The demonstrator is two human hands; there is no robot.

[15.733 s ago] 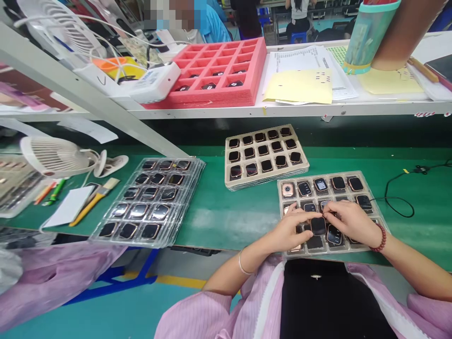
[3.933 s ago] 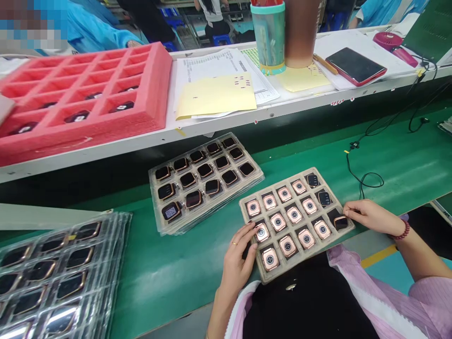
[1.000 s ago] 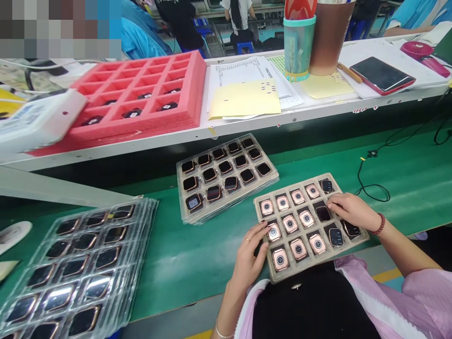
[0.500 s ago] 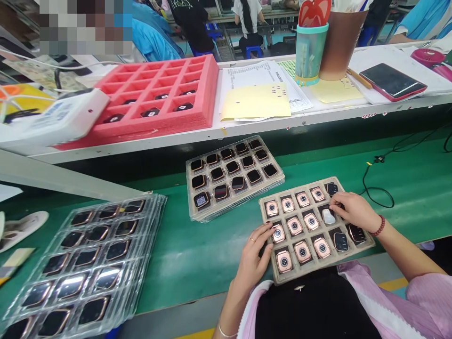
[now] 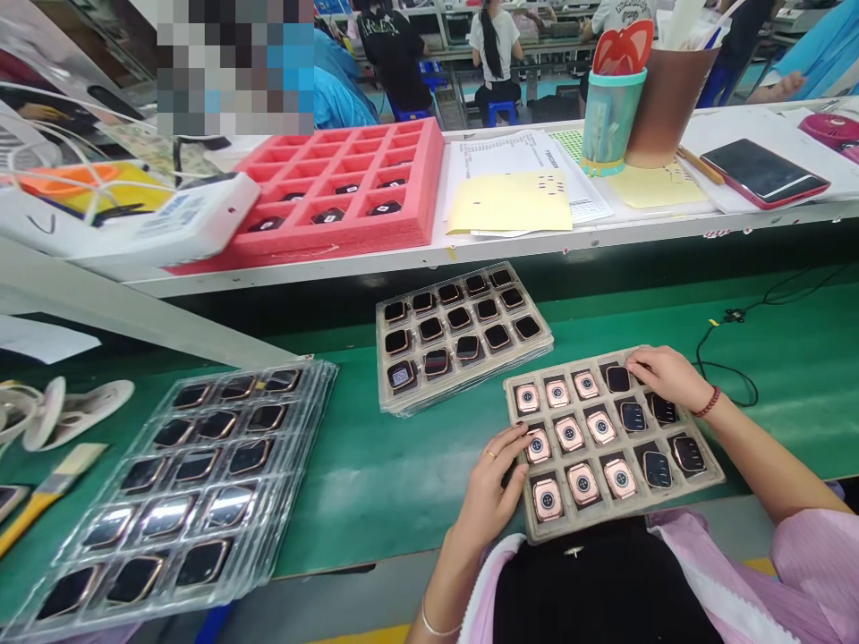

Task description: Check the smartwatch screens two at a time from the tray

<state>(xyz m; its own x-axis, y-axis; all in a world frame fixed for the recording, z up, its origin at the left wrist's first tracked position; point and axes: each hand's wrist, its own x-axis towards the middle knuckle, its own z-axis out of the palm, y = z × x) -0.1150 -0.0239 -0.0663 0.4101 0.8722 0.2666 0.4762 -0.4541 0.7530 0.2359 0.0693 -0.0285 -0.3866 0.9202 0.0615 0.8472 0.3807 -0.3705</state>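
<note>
While the left hand [image 5: 497, 476], fingers loosely curled, rests on the near tray's [image 5: 677, 490] left edge, the right hand's [image 5: 671, 377] bent fingers are touching a dark-screened smartwatch [image 5: 617, 378] sitting in its back row, tray flat on the green surface [image 5: 376, 474].

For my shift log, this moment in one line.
left hand: at left edge of tray | right hand: at dark-screened smartwatch, back row
</note>
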